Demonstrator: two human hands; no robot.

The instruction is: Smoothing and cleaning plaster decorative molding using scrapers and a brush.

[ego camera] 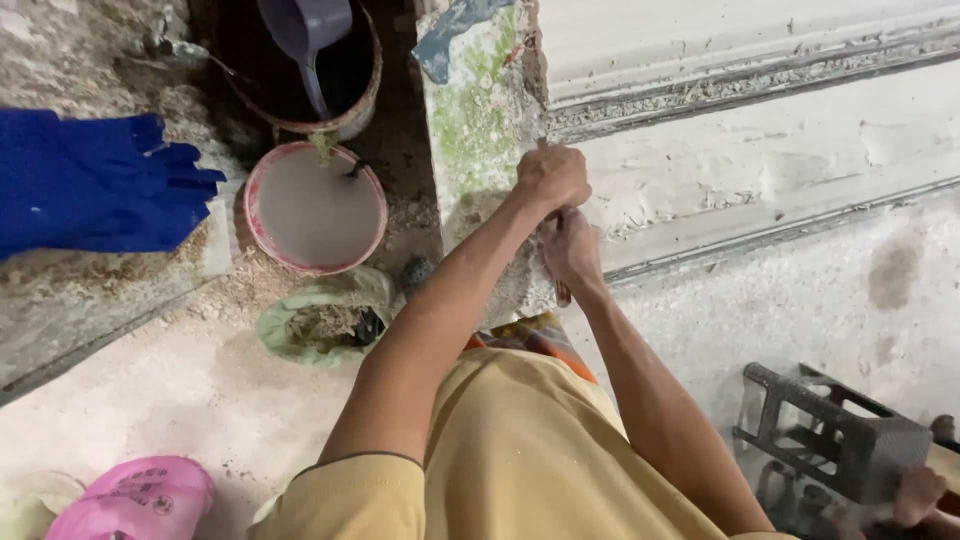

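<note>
My left hand (550, 178) and my right hand (571, 246) are stacked one above the other, both closed on a thin tool. Only the tool's red-brown handle end (562, 293) shows, below my right hand. The tool is pressed against the corner of a rough, moss-stained pillar (478, 110), where it meets a pale plastered wall (760, 150). The working end is hidden behind my hands, so I cannot tell what kind of tool it is.
A pink-rimmed bucket of cloudy water (262, 170) stands left of the pillar. Behind it is a dark bucket (360, 105) holding a purple scoop (305, 30). Blue gloves (95, 180), a green bag (285, 330), a pink bag (135, 495) and a grey stool (850, 440) lie around.
</note>
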